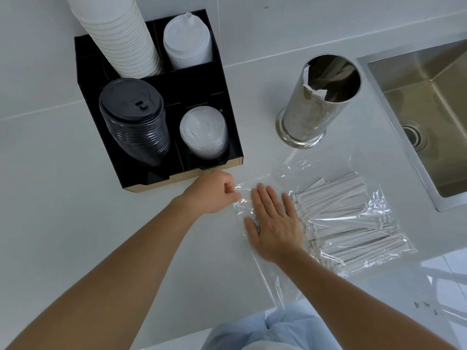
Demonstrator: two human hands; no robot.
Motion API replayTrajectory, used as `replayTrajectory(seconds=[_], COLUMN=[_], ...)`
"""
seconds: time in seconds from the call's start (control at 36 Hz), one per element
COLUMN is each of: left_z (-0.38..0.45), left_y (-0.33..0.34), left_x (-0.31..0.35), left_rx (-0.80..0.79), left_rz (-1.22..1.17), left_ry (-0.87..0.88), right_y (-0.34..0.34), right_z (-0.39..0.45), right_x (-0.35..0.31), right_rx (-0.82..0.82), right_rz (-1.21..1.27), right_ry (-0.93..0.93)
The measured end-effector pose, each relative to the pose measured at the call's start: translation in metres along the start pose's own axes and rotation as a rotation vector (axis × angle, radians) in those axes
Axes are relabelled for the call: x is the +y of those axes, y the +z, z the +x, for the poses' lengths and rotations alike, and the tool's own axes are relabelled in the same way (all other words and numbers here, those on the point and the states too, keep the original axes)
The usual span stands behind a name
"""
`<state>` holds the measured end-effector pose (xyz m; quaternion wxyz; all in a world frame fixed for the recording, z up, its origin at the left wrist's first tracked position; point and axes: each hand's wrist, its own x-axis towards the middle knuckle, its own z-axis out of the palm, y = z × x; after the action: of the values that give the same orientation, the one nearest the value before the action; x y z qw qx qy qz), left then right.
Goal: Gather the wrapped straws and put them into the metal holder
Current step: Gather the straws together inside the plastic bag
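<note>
A pile of white paper-wrapped straws (346,218) lies inside a clear plastic bag (285,173) on the white counter, right of centre. My left hand (214,192) pinches the bag's left edge. Flat on the bag, just left of the straw ends, rests my right hand (274,224) with fingers spread. The metal holder (316,102) stands upright behind the bag; a few wrapped straws show inside it at its left wall.
A black organiser (197,89) at the back left holds stacked white cups (121,34), white lids (188,40), black lids (135,122) and clear lids (204,133). A steel sink (424,102) is set into the counter at the right. The counter's front edge runs below my arms.
</note>
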<state>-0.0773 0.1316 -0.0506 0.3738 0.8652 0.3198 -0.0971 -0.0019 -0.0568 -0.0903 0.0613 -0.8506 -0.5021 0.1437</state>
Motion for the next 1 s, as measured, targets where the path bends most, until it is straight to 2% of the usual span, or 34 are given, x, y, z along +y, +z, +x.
replayTrajectory(seconds=[0.25,0.42,0.5,0.56,0.67,0.72,0.83,1.0], left_z=[-0.006,-0.008,-0.011,-0.014,-0.016,-0.015,-0.014,-0.022], left_y=[-0.002,-0.004,-0.005,-0.004,-0.006,-0.005,0.001,-0.002], left_x=[-0.002,-0.009,-0.011,-0.012,-0.002,0.006,0.017,0.011], left_rx=[-0.055,-0.053,-0.049,-0.019,0.074,0.045,-0.046,-0.083], left_rz=[-0.117,-0.139,-0.127,-0.063,0.248,0.323,0.376,0.367], left_ry=[0.026,0.04,0.082,0.15,0.362,0.44,0.442,0.427], right_y=[-0.003,-0.01,-0.013,-0.012,-0.01,-0.008,-0.007,-0.007], right_z=[-0.001,0.003,-0.002,-0.006,-0.005,-0.005,-0.006,-0.005], right_x=[-0.003,0.007,0.014,0.017,0.019,0.02,0.019,0.02], right_rx=[-0.012,-0.124,-0.11,-0.11,-0.118,-0.129,-0.134,-0.151], right_rz=[-0.004,-0.036,-0.094,-0.117,-0.126,-0.132,-0.138,-0.155], right_ry=[-0.003,-0.043,-0.056,-0.057,-0.054,-0.057,-0.057,-0.059])
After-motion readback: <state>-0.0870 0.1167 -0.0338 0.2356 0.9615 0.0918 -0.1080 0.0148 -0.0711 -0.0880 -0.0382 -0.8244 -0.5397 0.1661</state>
